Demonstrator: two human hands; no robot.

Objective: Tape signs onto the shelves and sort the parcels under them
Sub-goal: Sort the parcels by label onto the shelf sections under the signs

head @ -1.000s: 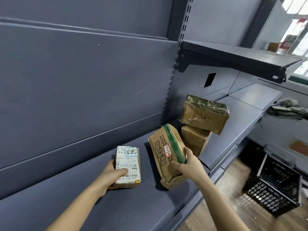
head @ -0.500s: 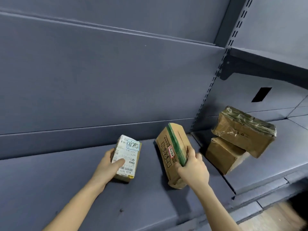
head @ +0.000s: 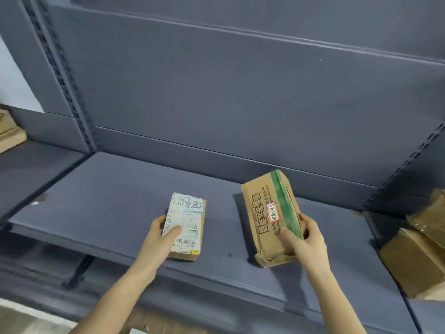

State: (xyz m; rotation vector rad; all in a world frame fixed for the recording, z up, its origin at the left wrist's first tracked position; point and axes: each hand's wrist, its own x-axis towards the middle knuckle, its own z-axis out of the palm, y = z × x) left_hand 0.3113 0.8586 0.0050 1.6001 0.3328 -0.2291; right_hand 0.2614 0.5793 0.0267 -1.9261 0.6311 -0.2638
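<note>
The small parcel [head: 186, 225] is found in the middle bay of the shelf [head: 115, 189], label-face up near the front edge. Whether it rests on the shelf or is held just clear of it cannot be determined. A white shipping label with a barcode covers most of its face, and a blue-bordered sticker is fixed at the far end. The larger brown parcel [head: 267, 213], bound with green tape, is stood on end just to the right in the same bay, tilted, and its crumpled lower end appears to touch the shelf. A red-bordered sticker is fixed beside the tape.

Two stacked cartons [head: 414, 261] are noted in the bay to the right, both cut off by the frame edge. A further carton [head: 10, 137] is seen only in part at the far left. The handwriting on both stickers is not legible.

The small parcel is gripped by the left hand [head: 156, 239]: one digit is laid across the label and another is curled against the left edge, while the remaining fingers are hidden beneath. The larger parcel is gripped by the right hand [head: 307, 239], with the thumb pressed on the printed face and the fingers wrapped round the taped side. Both forearms are extended from the lower edge of the view.
</note>
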